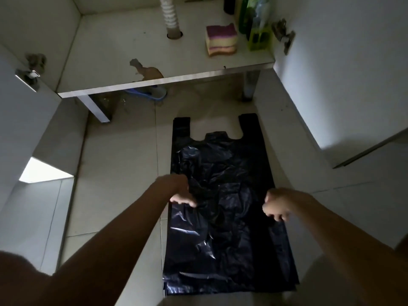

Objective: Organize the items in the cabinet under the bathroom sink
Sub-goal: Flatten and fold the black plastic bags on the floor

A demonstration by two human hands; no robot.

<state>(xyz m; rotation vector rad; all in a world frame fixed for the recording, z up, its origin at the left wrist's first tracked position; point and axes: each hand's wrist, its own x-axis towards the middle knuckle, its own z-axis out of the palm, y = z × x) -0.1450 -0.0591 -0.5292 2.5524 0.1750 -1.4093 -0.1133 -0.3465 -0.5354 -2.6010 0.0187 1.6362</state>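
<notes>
Each grip is clamped on the bag (220, 239), left hand (182, 196) and right hand (277, 207) pinching opposite edges; it lies flat on the floor between them; slick film may slip, skewing any fold.

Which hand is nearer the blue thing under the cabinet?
Left. The left hand grips the bag's left edge, below the blue thing; the right hand grips the right edge, farther off.

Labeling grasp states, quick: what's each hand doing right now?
Left hand: fingers on the black bag's left edge; grip cannot be told.
Right hand: closed, pinching the bag's right edge.
</notes>
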